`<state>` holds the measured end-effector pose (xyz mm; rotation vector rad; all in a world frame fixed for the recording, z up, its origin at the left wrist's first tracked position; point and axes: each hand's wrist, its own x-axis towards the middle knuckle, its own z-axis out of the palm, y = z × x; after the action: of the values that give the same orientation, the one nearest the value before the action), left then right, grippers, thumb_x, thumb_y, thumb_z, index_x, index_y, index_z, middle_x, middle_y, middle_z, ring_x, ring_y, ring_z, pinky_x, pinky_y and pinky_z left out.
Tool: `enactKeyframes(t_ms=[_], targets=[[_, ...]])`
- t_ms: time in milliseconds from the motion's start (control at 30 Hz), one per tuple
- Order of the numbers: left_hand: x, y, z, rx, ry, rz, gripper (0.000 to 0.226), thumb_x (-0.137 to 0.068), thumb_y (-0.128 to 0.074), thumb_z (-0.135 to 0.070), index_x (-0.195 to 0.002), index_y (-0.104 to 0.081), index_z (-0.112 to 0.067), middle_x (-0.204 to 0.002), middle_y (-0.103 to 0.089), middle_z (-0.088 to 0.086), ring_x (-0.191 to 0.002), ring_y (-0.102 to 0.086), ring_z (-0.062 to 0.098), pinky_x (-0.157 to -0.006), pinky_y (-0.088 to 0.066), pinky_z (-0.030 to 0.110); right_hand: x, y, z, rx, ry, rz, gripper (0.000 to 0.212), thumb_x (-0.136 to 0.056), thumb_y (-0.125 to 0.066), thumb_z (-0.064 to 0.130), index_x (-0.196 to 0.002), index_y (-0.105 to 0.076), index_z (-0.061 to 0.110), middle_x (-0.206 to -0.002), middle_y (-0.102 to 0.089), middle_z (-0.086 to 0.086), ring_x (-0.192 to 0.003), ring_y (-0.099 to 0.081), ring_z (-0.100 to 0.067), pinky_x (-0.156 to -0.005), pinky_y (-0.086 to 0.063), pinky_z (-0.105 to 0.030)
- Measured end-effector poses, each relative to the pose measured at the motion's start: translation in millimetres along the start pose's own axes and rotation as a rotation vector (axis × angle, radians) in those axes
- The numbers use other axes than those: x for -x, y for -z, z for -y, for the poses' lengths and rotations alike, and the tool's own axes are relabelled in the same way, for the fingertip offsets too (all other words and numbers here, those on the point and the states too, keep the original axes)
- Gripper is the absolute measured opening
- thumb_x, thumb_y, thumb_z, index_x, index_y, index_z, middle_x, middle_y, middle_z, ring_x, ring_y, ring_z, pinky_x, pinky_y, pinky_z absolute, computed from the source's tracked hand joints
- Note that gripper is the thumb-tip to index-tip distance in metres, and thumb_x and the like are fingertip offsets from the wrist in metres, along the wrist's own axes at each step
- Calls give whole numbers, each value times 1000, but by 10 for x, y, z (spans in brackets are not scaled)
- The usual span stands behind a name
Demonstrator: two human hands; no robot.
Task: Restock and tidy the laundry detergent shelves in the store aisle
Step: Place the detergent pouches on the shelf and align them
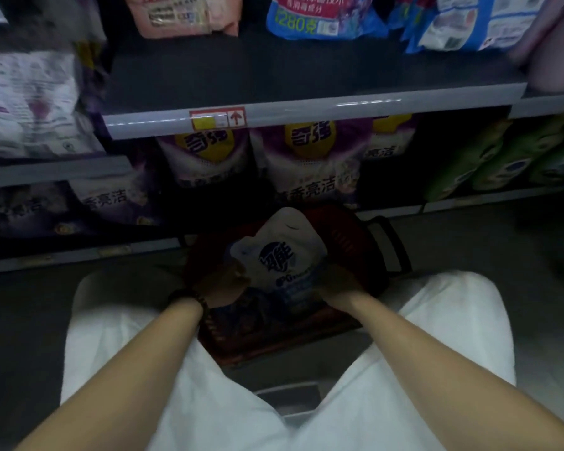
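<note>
White detergent pouch [284, 252] lies in red basket [347, 231] on floor [469, 245] — left grip [224, 281] and right grip [337, 284] hold its lower sides (dim view). Likely heavy, floppy, slick film; support underneath, avoid pinching corners.

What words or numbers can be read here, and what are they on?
"1280克": blue bag.
"奇强": purple bags.
"香亮洁": the same purple bags.
"雕": white bag in the basket.
Red up arrow: shelf tag; its small print is blurred.
Pink bag: too blurred to read.
</note>
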<state>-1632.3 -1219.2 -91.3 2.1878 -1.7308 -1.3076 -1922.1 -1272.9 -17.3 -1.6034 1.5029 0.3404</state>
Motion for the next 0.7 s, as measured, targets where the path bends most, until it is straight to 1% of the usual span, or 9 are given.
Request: enactKeyframes(t_ms=[67,100,133,167,233,400,533,633,700], targets=[[37,22,-233,-42,-61,107,43,-106,-45,-51,-109,-70,-16,-105,-69,12,-98,-70,35,-85,-58,41,-153,6,65,-166,14,-23,22,-105,-58,20,-122,-66,10,-124,-64,-10,-107,-62,-21,-88,-49,-35],[221,139,-501,-50,-49,88,29,-109,-48,-33,-117,-65,-11,-113,-66,13,-105,-67,36,-85,-53,37,-218,50,122,-241,31,-40,34,-104,-61,22,-136,-59,11,-133,-58,-5,-115,-56,-16,-93,-45,-28],[319,199,-677,-65,-70,55,29,-109,-50,-28,-130,-59,-10,-124,-63,14,-112,-64,35,-87,-49,34,-268,112,191,-300,40,-71,53,-103,-64,22,-151,-44,10,-143,-49,-3,-128,-49,-16,-97,-40,-23],[316,174,-668,-74,-42,56,36,-109,-51,-29,-140,-51,-11,-133,-60,15,-113,-62,34,-86,-46,32,-354,167,242,-326,37,-115,69,-102,-66,22,-159,-31,7,-153,-43,-6,-139,-44,-20,-99,-39,-25],[272,102,-584,-67,-24,73,42,-109,-50,-32,-146,-43,-14,-136,-60,16,-104,-63,31,-79,-43,31,-565,259,319,-320,8,-163,78,-100,-68,24,-162,-24,6,-158,-40,-12,-142,-46,-31,-95,-43,-30],[216,124,-504,-58,-42,49,33,-108,-51,-32,-138,-49,-16,-118,-66,17,-77,-60,29,-65,-45,36,-967,289,291,-440,-62,-92,65,-100,-72,22,-154,-42,2,-151,-51,-23,-131,-58,-41,-100,-55,-48],[192,108,-522,-46,-17,67,33,-109,-51,-30,-138,-50,-15,-127,-64,13,-100,-64,32,-73,-44,35,-1069,264,192,-526,30,-50,66,-97,-75,17,-155,-43,8,-154,-50,-12,-135,-55,-32,-82,-50,-28],[189,115,-561,-48,-21,73,35,-109,-51,-29,-141,-49,-14,-134,-61,14,-106,-64,33,-79,-49,37,-1064,234,98,-367,139,-69,64,-99,-72,21,-155,-44,10,-142,-54,-4,-131,-54,-22,-87,-43,-24],[180,112,-546,-49,-12,72,36,-109,-51,-31,-141,-50,-15,-137,-60,13,-108,-64,32,-82,-51,36,-1087,179,73,-252,202,-63,50,-101,-70,27,-146,-55,11,-129,-62,-6,-118,-62,-24,-77,-45,-23]])
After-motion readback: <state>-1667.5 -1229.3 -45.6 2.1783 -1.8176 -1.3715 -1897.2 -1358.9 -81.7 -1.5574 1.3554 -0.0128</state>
